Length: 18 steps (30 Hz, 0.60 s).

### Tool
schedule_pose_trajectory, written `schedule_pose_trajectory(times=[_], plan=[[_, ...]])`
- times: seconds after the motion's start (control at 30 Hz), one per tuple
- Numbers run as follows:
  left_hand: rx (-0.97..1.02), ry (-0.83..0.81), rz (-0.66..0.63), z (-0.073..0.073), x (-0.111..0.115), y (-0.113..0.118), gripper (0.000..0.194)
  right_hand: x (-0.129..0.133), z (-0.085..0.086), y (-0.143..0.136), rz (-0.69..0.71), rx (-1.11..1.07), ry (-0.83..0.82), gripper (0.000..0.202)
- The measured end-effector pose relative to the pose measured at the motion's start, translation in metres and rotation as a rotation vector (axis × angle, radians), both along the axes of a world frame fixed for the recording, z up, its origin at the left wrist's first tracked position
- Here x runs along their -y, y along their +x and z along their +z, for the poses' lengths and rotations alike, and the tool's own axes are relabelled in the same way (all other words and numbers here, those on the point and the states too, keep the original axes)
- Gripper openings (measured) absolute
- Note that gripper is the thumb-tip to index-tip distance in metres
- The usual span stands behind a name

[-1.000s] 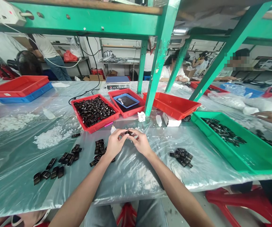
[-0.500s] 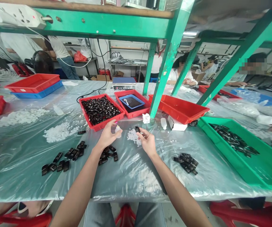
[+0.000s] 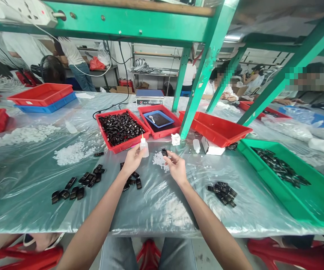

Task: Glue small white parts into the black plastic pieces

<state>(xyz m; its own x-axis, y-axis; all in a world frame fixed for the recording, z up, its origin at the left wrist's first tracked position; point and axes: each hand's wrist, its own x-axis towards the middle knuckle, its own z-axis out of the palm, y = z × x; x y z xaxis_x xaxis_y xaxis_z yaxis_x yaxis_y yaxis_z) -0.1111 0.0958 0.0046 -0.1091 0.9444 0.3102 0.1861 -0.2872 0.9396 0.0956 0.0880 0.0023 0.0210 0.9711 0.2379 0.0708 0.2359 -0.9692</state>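
Observation:
My left hand point(image 3: 133, 160) holds a small clear bottle point(image 3: 144, 148) upright, its yellow-orange nozzle pointing up. Between the fingertips of my right hand point(image 3: 175, 165) is a small black piece point(image 3: 164, 152), just above a little heap of white bits point(image 3: 158, 160). Several black pieces point(image 3: 133, 182) lie on the plastic sheet beneath my left wrist. Another group of black pieces point(image 3: 88, 179) is spread to the left, and a pile of them point(image 3: 222, 193) lies to the right of my right forearm.
A red tray full of black pieces point(image 3: 119, 127) stands behind my left hand. A green tray point(image 3: 299, 195) is at the right, an empty red tray point(image 3: 218, 129) behind it. A green post point(image 3: 198, 82) rises mid-table. White heaps point(image 3: 73, 153) lie left. A co-worker's hand point(image 3: 295, 101) shows far right.
The bottle in my left hand has turned upright, with its nozzle now showing, and my fingers have closed round it. My right hand stays nearly in place with the black piece.

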Motion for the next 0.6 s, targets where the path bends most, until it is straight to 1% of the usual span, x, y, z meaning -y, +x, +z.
schedule_pose_trajectory(times=[0.07,0.13,0.23,0.37,0.47,0.6], plan=[[0.159,-0.016,0.001,0.002,0.001,0.005,0.048,0.000,0.000,0.000,0.002,0.004,0.006,0.038],[0.315,-0.066,-0.006,0.005,0.003,0.010,0.048,0.000,0.000,0.000,0.002,0.008,0.010,0.039],[0.502,-0.136,-0.046,0.011,0.008,0.016,0.045,0.000,-0.001,-0.001,-0.002,0.014,0.022,0.039],[0.656,-0.214,-0.112,0.019,0.015,0.021,0.040,0.001,-0.002,-0.002,0.006,0.018,0.047,0.037],[0.720,-0.276,-0.175,0.025,0.018,0.023,0.038,0.003,-0.001,-0.002,0.013,0.028,0.037,0.038],[0.817,-0.315,-0.191,0.030,0.020,0.024,0.036,0.004,0.000,-0.002,0.015,0.030,0.030,0.039]])
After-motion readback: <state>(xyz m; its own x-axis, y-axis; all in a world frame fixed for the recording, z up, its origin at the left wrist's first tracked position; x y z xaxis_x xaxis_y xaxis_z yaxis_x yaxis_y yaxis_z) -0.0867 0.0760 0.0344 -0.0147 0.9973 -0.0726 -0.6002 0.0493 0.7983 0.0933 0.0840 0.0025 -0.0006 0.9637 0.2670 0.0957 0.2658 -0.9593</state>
